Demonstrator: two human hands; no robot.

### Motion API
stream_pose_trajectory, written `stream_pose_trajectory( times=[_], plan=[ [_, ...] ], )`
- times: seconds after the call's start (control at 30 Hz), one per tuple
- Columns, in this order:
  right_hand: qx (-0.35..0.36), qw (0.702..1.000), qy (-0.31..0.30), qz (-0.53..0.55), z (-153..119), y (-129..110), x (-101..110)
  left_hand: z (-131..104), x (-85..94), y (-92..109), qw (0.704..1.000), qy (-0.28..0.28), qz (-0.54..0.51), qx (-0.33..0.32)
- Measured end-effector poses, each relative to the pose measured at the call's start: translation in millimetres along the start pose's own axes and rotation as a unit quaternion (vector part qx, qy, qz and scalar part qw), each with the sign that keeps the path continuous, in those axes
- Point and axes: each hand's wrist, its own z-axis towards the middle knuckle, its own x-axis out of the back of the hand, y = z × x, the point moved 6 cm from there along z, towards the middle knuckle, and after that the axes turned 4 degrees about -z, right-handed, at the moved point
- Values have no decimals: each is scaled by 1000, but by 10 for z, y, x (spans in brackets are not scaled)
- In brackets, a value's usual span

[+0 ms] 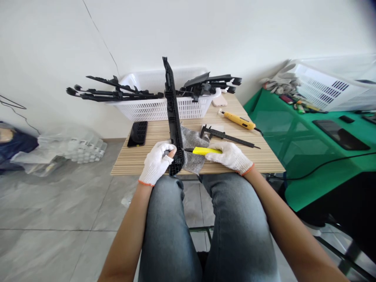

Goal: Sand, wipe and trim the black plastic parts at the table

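Observation:
My left hand (160, 160), in a white knit glove with bare fingertips showing, is closed on the lower part of a long black plastic trim piece (173, 113). The piece stands lengthwise away from me, its ribbed side showing and its near end at the table edge. My gloved right hand (227, 156) is closed around a yellow-handled knife (202, 151). The knife's dark tip points left and meets or nearly meets the trim's right edge; contact cannot be made out. A grey felt cloth (192, 141) lies under and beside the knife.
Behind the trim, a white basket (147, 110) holds several black plastic pieces (117, 94) jutting past its sides. A black phone (138, 134) lies left; a caliper (229, 137) and yellow corded tool (239, 120) lie right. A green-covered table (266, 111) adjoins on the right.

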Motion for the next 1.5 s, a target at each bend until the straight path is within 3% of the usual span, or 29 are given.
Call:
stream_pose_trajectory(
  times=[0.4, 1.27, 1.5],
  plan=[
    [15, 1000, -23, 4, 5, 0, -30, -4, 3, 46, 1000, 14, 8, 11],
    [15, 999, 33, 3, 24, 37, -31, 5, -35, -32, 999, 1, -18, 37],
    [3, 993, 27, -114, 10, -73, -44, 6, -17, -47, 999, 5, -14, 45]
  ],
)
